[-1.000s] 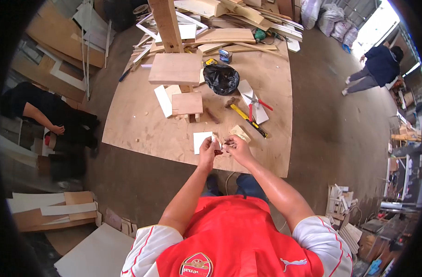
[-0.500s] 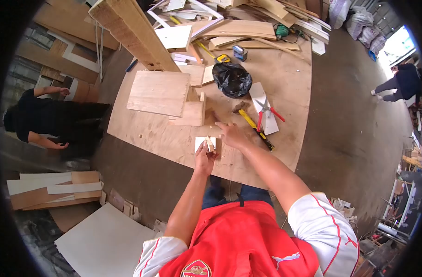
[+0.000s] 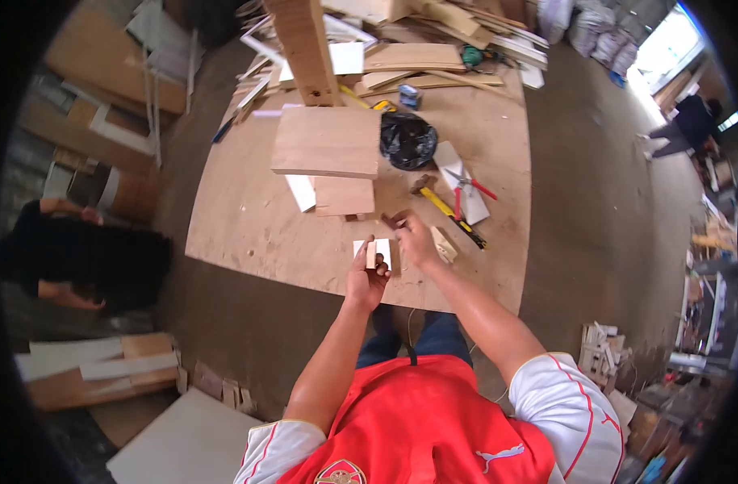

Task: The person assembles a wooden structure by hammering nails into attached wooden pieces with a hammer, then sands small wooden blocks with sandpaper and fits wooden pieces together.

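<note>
Near the front edge of the worktable, my left hand [image 3: 367,282] is closed around a small pale wood block [image 3: 371,255]. A white square piece [image 3: 384,248] shows behind the block. Just to the right, my right hand [image 3: 417,244] has its fingers curled at a small dark brown thing [image 3: 396,220], too blurred to name. By the right wrist lies a light wood offcut [image 3: 443,245]. Beyond that hand is a hammer [image 3: 449,213] with a yellow and black handle. Red-handled pliers [image 3: 468,187] rest on a white board [image 3: 475,210].
A wooden assembly [image 3: 327,139] with a tall post [image 3: 306,56] stands on the plywood tabletop [image 3: 232,214]. Behind are a black bag-lined bowl [image 3: 407,141], a tape measure [image 3: 382,105] and piled scrap wood [image 3: 421,56]. A person [image 3: 86,254] stands left; another person [image 3: 685,125] is far right.
My view has shifted, and the post now looks more upright. My right hand remains beside the left with its fingers more curled. The light offcut now shows by my right wrist.
</note>
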The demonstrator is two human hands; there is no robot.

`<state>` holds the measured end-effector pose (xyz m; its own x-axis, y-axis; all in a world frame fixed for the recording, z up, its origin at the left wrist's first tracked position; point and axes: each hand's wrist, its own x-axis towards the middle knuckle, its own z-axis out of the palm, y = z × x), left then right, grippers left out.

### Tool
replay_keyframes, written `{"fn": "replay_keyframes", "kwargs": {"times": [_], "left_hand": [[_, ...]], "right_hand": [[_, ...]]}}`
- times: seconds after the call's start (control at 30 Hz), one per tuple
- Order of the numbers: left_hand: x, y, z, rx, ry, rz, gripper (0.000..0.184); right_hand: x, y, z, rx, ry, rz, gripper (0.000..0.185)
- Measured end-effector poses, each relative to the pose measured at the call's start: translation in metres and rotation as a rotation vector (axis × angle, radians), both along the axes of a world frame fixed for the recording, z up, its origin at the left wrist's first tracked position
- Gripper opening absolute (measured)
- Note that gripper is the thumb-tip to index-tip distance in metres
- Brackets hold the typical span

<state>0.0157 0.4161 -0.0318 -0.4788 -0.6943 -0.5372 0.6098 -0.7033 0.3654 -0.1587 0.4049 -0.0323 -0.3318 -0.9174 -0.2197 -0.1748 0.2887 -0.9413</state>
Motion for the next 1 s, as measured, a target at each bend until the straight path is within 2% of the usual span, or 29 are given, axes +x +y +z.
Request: {"fn": "replay_keyframes", "kwargs": {"times": [0.07,0.1,0.2,0.23,0.33,0.37,0.47,0.5,0.6,0.63,0.67,0.73,0.77,0.8,0.9,1.0], "left_hand": [[0.0,-0.001,-0.004,0.007,0.084,-0.069,0.04],[0.002,-0.004,-0.007,-0.095,0.271,-0.203,0.045],[-0.028,0.011,0.039,-0.108,-0.051,-0.108,0.049],[-0.031,0.014,0.044,-0.129,-0.133,-0.139,0.044],[-0.04,0.033,0.068,-0.234,-0.291,-0.227,0.05],[-0.047,0.042,0.078,-0.234,-0.325,-0.156,0.046],[-0.045,0.059,0.08,-0.368,-0.407,-0.28,0.041],[-0.053,0.068,0.086,-0.33,-0.381,-0.215,0.037],[-0.058,0.083,0.07,-0.481,-0.322,-0.115,0.039],[-0.055,0.093,0.087,-0.5,-0.291,-0.15,0.04],[-0.051,0.095,0.07,-0.483,-0.236,-0.204,0.039],[-0.045,0.121,0.101,-0.447,-0.224,-0.2,0.039],[-0.041,0.129,0.11,-0.328,-0.201,-0.235,0.037],[-0.037,0.141,0.111,-0.43,-0.221,-0.184,0.036],[-0.005,0.139,0.059,-0.616,-0.056,-0.311,0.036],[0.019,0.177,0.119,-0.461,-0.143,-0.232,0.034]], "right_hand": [[0.024,0.032,0.065,0.023,-0.221,0.001,0.027],[0.034,0.044,0.064,0.031,-0.284,-0.001,0.026],[0.05,0.074,0.077,-0.509,0.366,-0.085,0.025],[0.051,0.083,0.083,-0.488,0.416,-0.114,0.025],[0.052,0.108,0.1,-0.528,0.44,-0.207,0.025],[0.052,0.116,0.106,-0.533,0.426,-0.226,0.026],[0.043,0.132,0.119,-0.5,0.401,-0.403,0.025],[0.046,0.139,0.125,-0.523,0.335,-0.418,0.026],[0.057,0.168,0.122,-0.557,0.445,-0.341,0.028],[0.061,0.179,0.131,-0.543,0.503,-0.366,0.028],[0.063,0.19,0.136,-0.52,0.498,-0.387,0.027],[0.072,0.208,0.154,-0.507,0.462,-0.541,0.026],[0.081,0.216,0.156,-0.519,0.445,-0.564,0.026],[0.094,0.226,0.159,-0.545,0.441,-0.548,0.026],[0.127,0.251,0.148,-0.509,0.521,-0.549,0.027],[0.149,0.271,0.168,-0.35,0.582,-0.616,0.027]]}}
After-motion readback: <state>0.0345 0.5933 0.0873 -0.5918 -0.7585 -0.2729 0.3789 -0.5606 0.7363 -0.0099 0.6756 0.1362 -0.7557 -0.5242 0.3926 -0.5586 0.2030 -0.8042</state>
